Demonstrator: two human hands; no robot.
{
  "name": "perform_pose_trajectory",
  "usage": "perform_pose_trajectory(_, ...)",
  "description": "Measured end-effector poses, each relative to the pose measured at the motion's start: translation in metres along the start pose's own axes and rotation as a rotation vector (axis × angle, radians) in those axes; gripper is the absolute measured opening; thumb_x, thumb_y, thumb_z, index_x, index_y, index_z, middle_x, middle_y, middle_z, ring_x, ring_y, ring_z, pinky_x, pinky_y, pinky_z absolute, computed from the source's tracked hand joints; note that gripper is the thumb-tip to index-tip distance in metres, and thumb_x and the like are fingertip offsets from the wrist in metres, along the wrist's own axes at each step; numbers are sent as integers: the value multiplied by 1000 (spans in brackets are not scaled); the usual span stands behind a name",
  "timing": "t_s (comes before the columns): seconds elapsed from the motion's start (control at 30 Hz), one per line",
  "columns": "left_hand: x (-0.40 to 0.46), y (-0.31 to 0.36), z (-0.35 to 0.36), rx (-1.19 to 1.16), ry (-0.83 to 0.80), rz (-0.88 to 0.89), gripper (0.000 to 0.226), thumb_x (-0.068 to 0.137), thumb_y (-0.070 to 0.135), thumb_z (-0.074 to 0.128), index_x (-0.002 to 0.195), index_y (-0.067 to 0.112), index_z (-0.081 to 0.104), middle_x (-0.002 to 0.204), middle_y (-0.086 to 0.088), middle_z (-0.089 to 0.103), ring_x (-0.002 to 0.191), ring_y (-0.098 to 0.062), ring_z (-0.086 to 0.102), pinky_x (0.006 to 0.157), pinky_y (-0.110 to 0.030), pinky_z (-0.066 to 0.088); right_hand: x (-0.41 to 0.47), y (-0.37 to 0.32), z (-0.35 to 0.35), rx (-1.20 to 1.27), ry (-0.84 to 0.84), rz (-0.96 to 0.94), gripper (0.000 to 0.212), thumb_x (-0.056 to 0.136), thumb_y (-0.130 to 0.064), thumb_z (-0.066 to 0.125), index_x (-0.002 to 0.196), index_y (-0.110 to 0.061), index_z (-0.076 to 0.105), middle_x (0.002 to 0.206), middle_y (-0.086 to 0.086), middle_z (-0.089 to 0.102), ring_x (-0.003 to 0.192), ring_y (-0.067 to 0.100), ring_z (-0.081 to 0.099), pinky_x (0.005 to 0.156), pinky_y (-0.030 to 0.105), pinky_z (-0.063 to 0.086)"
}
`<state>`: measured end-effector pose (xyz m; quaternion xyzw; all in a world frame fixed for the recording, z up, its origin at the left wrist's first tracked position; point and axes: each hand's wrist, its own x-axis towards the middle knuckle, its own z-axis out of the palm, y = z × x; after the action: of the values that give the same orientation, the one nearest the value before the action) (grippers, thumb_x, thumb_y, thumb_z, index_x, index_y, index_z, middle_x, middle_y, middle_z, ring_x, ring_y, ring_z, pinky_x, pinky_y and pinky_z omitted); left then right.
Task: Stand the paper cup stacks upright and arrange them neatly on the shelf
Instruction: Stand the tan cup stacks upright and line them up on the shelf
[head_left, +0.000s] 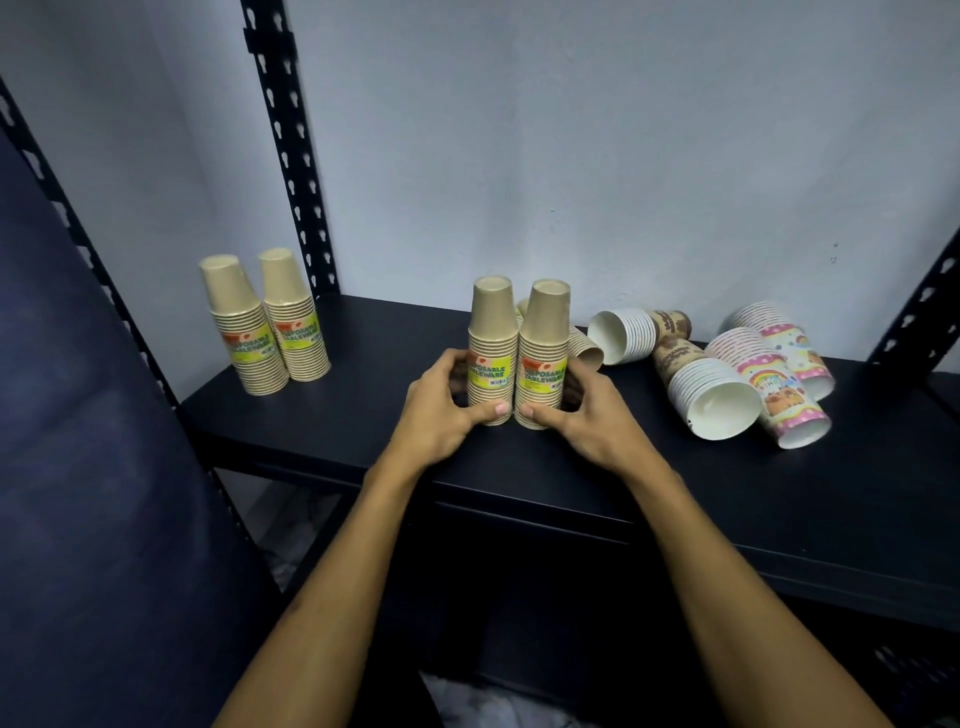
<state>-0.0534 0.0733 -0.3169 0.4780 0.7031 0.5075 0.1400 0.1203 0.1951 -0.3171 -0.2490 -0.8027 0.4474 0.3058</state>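
Observation:
Two upright tan paper cup stacks with yellow-green labels stand side by side mid-shelf: the left stack (491, 332) is gripped near its base by my left hand (441, 410), the right stack (543, 338) by my right hand (582, 415). Two more tan stacks (244, 322) (293, 312) stand upright at the shelf's far left. Behind the held pair lies another tan stack (584, 348), mostly hidden. To the right lie two brown-printed stacks (634, 332) (706, 389) and two pink rainbow stacks (769, 395) (789, 343).
The dark shelf board (337, 415) sits against a pale wall. Perforated black uprights (283, 145) (919, 312) stand at the back left and right. A dark panel (93, 467) borders the left side. A lower level is dim below the front edge.

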Motion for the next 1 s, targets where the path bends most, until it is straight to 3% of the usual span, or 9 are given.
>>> perform_pose_trajectory(0.23, -18, -6, -21, 66, 96, -19, 69, 69, 31, 92, 126, 18, 56, 111, 12, 68, 96, 12, 59, 78, 1, 44, 9, -14, 26, -37, -78, -12, 81, 68, -48, 80, 138, -29, 46, 134, -12, 65, 125, 6, 61, 109, 43, 49)
perform_pose_trajectory(0.37, -32, -18, -55, 117, 165, -45, 69, 69, 32, 92, 126, 19, 55, 114, 12, 69, 101, 4, 64, 86, -8, 50, 19, -30, 63, -64, -134, -41, 68, 77, -38, 80, 130, -31, 37, 133, -12, 64, 124, 10, 60, 108, 47, 48)
perform_pose_trajectory(0.53, -52, -36, -102, 179, 292, -68, 70, 74, 27, 89, 133, 18, 53, 120, 11, 65, 107, -3, 62, 82, 2, 41, 35, -58, 118, -52, -237, -87, 54, 87, -23, 78, 125, -21, 39, 131, -5, 64, 121, 12, 61, 106, 42, 49)
perform_pose_trajectory(0.6, -59, -46, -117, 254, 347, -52, 69, 77, 33, 86, 135, 17, 52, 126, 7, 65, 112, -8, 62, 89, -5, 43, 41, -68, 139, -44, -275, -105, 54, 88, -23, 76, 126, -21, 39, 133, -4, 63, 122, 15, 60, 107, 43, 48)
perform_pose_trajectory(0.67, -65, -59, -130, 323, 384, -53, 71, 79, 43, 82, 138, 20, 50, 128, 2, 64, 115, -12, 61, 97, -22, 48, 47, -75, 159, -55, -307, -117, 54, 89, -26, 75, 128, -23, 37, 136, -3, 62, 125, 19, 59, 108, 47, 47)
perform_pose_trajectory(0.8, -66, -75, -148, 411, 465, -126, 72, 81, 54, 76, 140, 23, 48, 124, -2, 64, 112, -19, 61, 97, -42, 52, 61, -85, 187, -89, -341, -104, 53, 90, -31, 71, 128, -27, 35, 137, -2, 60, 129, 25, 55, 112, 54, 39)
perform_pose_trajectory(0.9, -59, -79, -150, 376, 557, -198, 70, 78, 52, 79, 134, 19, 51, 124, -1, 66, 115, -22, 61, 99, -45, 50, 70, -87, 201, -159, -328, -83, 50, 95, -29, 66, 132, -20, 35, 140, 0, 57, 134, 26, 49, 116, 48, 28)
perform_pose_trajectory(1.0, -53, -84, -146, 295, 630, -253, 62, 76, 46, 84, 122, 18, 55, 117, 2, 67, 111, -19, 61, 97, -40, 50, 75, -85, 210, -251, -277, -103, 49, 98, -32, 61, 135, -15, 35, 142, 5, 53, 134, 27, 43, 111, 46, 25)
